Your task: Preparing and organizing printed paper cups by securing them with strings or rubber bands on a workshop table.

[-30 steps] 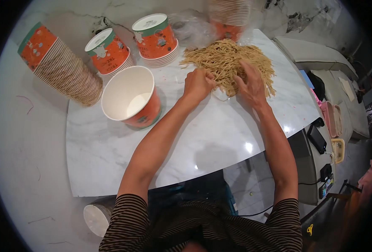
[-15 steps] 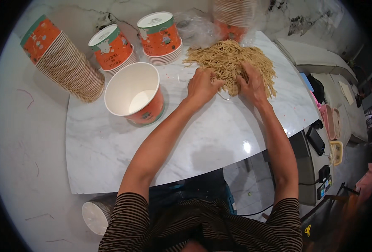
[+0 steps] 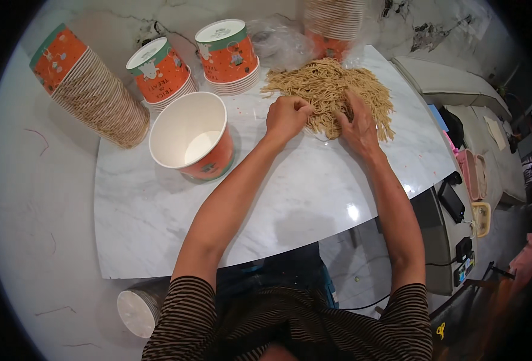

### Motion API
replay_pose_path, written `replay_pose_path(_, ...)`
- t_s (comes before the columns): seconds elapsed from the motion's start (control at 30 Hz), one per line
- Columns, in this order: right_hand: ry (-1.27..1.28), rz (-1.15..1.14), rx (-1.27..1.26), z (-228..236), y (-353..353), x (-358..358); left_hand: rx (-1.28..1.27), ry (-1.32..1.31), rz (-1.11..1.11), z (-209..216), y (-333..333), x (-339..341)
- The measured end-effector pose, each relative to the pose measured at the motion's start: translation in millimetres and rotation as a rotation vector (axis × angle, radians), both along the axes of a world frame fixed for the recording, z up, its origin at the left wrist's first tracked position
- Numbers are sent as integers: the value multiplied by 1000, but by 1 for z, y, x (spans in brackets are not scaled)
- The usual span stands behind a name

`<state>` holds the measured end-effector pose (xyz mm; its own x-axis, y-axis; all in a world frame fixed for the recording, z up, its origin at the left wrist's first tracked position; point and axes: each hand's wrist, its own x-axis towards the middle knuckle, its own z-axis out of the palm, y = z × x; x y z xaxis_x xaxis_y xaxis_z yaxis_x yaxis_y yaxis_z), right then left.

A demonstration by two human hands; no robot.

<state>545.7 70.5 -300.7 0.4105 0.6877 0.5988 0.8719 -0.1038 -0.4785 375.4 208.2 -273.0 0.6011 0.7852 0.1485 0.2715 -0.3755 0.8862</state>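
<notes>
A heap of thin tan strands, like noodles (image 3: 332, 81), lies on the marble-patterned table (image 3: 266, 204) at the far right. At its left edge is my left hand (image 3: 286, 119), its fingers curled in and thumb against them; whatever they may hold is hidden. My right hand (image 3: 358, 125) rests on the heap's near right side with thumb and fingers apart. To the left stands a large orange paper bucket (image 3: 209, 162), upright, its white inside showing nothing in it.
Upside-down stacks of orange and green paper buckets (image 3: 230, 57) stand at the back. A tall leaning stack (image 3: 97, 96) is at far left. Clear plastic wrap (image 3: 278, 42) lies near another stack of buckets (image 3: 335, 24) behind the heap. A grey sofa (image 3: 446, 78) stands right of the table.
My left hand has drawn slightly back from the strands, and its fingers have curled in. My right hand has shifted a little nearer to me, staying on the heap.
</notes>
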Motion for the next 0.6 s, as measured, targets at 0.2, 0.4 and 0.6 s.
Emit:
replay_pose_path(0.2,-126,33,-33,24,36,-6,146,-28,-32,20,-2,-4)
replay_pose_path(0.4,-113,5,-182,-15,60,34,26,-200,-278,34,-27,-10)
replay_pose_path(0.6,-236,9,-69,-35,70,35,-303,-209,-716,91,-77,-89)
